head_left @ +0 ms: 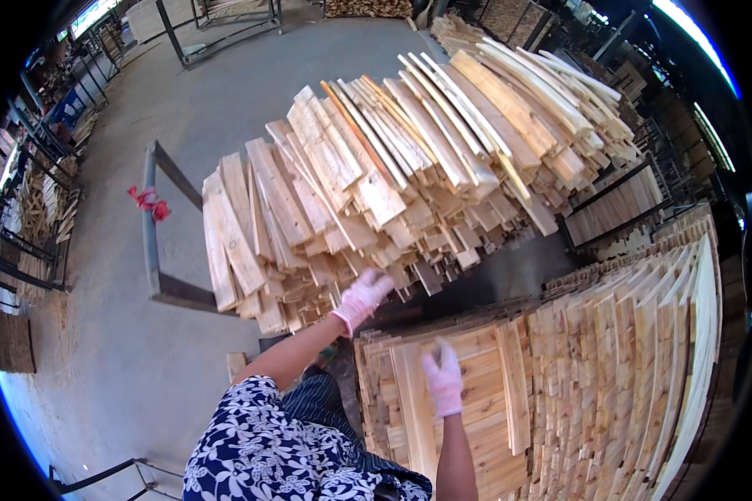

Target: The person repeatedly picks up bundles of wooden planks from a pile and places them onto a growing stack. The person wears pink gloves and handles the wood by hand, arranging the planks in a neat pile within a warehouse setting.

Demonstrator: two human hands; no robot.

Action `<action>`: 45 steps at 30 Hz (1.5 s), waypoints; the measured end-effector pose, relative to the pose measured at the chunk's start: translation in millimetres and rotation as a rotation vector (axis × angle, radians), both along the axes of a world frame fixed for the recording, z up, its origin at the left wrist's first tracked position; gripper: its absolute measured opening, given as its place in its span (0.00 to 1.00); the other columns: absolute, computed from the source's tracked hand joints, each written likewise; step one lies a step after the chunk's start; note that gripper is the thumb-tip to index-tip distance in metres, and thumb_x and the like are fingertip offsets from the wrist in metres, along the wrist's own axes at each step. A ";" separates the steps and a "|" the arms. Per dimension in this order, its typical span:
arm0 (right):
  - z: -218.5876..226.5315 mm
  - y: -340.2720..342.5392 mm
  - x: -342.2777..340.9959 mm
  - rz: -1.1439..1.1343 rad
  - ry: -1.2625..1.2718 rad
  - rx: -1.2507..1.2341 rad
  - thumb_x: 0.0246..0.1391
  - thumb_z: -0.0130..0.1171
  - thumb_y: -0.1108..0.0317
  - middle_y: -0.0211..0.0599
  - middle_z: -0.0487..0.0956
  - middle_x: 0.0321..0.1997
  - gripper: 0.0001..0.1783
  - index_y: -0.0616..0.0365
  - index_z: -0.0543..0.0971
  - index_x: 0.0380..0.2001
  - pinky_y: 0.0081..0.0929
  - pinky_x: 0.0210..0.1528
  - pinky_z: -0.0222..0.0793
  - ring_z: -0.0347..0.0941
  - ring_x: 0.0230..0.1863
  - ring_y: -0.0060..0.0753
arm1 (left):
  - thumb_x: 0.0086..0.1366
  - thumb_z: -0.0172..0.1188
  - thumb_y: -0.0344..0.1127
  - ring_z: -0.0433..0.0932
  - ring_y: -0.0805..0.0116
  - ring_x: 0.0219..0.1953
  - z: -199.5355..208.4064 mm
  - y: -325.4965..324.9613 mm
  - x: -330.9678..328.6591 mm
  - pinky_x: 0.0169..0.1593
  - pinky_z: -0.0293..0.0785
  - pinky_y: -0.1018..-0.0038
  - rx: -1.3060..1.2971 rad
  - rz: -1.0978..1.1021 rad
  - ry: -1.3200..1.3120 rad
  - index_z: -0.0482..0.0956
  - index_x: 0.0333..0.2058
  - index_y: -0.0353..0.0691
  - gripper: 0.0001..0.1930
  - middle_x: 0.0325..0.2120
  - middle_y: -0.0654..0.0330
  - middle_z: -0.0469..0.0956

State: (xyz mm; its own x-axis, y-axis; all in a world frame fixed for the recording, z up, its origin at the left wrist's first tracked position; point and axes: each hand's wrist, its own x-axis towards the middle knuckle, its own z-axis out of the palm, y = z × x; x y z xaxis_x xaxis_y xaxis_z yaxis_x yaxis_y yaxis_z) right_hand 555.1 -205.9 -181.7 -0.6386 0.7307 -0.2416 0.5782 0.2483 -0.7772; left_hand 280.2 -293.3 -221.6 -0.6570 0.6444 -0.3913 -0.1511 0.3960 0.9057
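My left hand (365,299), in a pink glove, is at the near ends of a large pile of loose wooden boards (330,154). Its fingers stretch toward the board ends, with no board visibly gripped; contact is hard to judge. Over a neat stack of boards (470,376) at the lower right is my right hand (443,380), gloved in pink too. Slightly blurred, its fingers look apart and hold nothing visible. Beneath and beside it, a pale narrow board (414,409) and another narrow board (514,388) lie on the stack's top.
A grey metal frame post (150,221) with a red cloth knot (150,203) rises at the pile's left end. Long rows of stacked boards (618,367) curve away on the right. A small wood block (236,365) lies on the concrete floor. Metal racks (226,42) stand farther back.
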 end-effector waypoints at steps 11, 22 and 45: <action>79.8 161.0 -322.5 -0.528 0.045 -0.178 0.59 0.57 0.34 0.58 0.77 0.60 0.48 0.70 0.71 0.64 0.40 0.59 0.66 0.74 0.54 0.52 | 0.62 0.59 0.66 0.73 0.41 0.62 116.6 117.9 -184.0 0.62 0.69 0.61 -0.229 0.052 0.096 0.48 0.72 0.33 0.54 0.57 0.33 0.74; 98.2 145.0 -414.0 -0.821 0.351 -0.437 0.57 0.60 0.41 0.50 0.75 0.65 0.43 0.70 0.74 0.61 0.38 0.61 0.67 0.72 0.59 0.45 | 0.59 0.57 0.69 0.70 0.40 0.64 123.7 138.2 -203.1 0.65 0.67 0.60 -0.169 0.044 -0.105 0.42 0.72 0.27 0.60 0.60 0.30 0.71; 23.7 36.2 -304.3 -0.007 0.422 -0.571 0.55 0.70 0.50 0.51 0.66 0.70 0.58 0.64 0.45 0.75 0.34 0.69 0.61 0.65 0.67 0.41 | 0.63 0.70 0.53 0.80 0.67 0.50 56.7 -48.7 -104.6 0.54 0.78 0.66 0.267 0.277 -0.801 0.76 0.58 0.43 0.30 0.50 0.62 0.82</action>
